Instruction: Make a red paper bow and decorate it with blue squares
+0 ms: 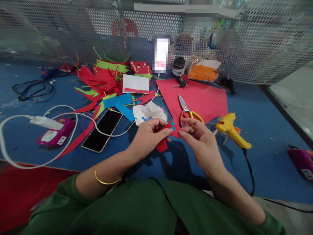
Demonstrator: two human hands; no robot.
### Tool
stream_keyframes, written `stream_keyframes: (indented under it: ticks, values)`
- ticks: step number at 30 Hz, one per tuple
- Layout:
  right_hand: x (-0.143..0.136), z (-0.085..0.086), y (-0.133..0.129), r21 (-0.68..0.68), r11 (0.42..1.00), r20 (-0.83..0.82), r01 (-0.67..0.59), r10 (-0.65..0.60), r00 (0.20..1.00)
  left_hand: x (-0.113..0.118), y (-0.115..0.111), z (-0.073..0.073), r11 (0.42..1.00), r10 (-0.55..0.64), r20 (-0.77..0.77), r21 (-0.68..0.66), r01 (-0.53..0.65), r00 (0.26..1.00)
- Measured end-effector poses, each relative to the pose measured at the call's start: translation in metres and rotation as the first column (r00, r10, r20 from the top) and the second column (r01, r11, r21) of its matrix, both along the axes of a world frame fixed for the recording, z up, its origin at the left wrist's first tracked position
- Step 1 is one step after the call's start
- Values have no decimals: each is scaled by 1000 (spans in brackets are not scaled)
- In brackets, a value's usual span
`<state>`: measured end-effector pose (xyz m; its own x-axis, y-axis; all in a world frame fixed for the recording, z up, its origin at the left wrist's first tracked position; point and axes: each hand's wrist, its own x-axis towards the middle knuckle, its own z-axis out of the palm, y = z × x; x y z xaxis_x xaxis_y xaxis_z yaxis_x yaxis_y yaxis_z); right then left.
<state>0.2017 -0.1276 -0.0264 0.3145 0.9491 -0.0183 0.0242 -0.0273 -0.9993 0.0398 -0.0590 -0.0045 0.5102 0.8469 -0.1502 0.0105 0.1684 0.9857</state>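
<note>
Fingers of left hand [149,135] and right hand [199,140] in pinching grip on flat red paper piece [168,132] with tiny blue squares.

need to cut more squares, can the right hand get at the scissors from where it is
Probably yes. The scissors lie open on the red sheet just beyond the right hand, nothing between, though its fingertips now pinch the small red paper piece.

Bright, even light from overhead, colours vivid on the blue table [264,130]. Soft shadows pool under the hands, towards the viewer. Wide-angle bend curves the mesh screen [256,39] at the edges. Centre is sharp; the far background goes soft, perhaps from pixelated patches.
</note>
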Motion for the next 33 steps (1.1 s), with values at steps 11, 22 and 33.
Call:
stream_keyframes:
  ticks: [11, 22, 33]
  values:
    - [-5, 7, -3, 33, 999, 143, 10, -15, 990, -1, 1, -3, 1000, 11, -39, 14, -11, 999]
    - [-6, 9, -3, 33, 999, 128, 30, -34, 991, -1, 2, -5, 1000, -6, -15, -25, 5, 1000]
    - [-5, 7, -4, 37, 999, 131, 26, -30, 991, -2, 2, -6, 999, -32, -14, -42, 31, 999]
